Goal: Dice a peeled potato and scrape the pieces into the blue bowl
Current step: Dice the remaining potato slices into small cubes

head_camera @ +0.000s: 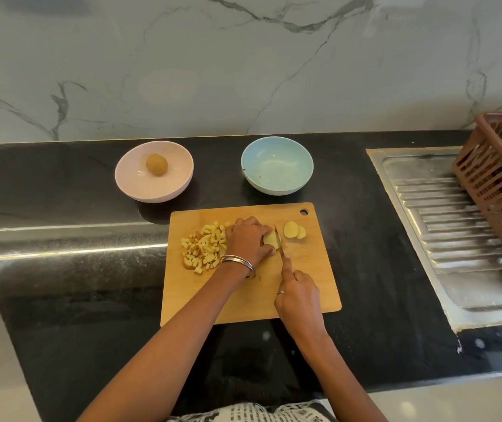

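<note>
On the cutting board [310,287], the left hand [248,240] curls over the potato piece [271,239] while the right hand [296,295] grips the knife [279,243]; the firm, wet potato probably slips, so hold its top, and the blue bowl [277,166] is behind

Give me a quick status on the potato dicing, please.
Left hand holds potato on board; right hand grips knife, slicing. Diced pile waits left; blue bowl empty. Nothing in the way.
</note>
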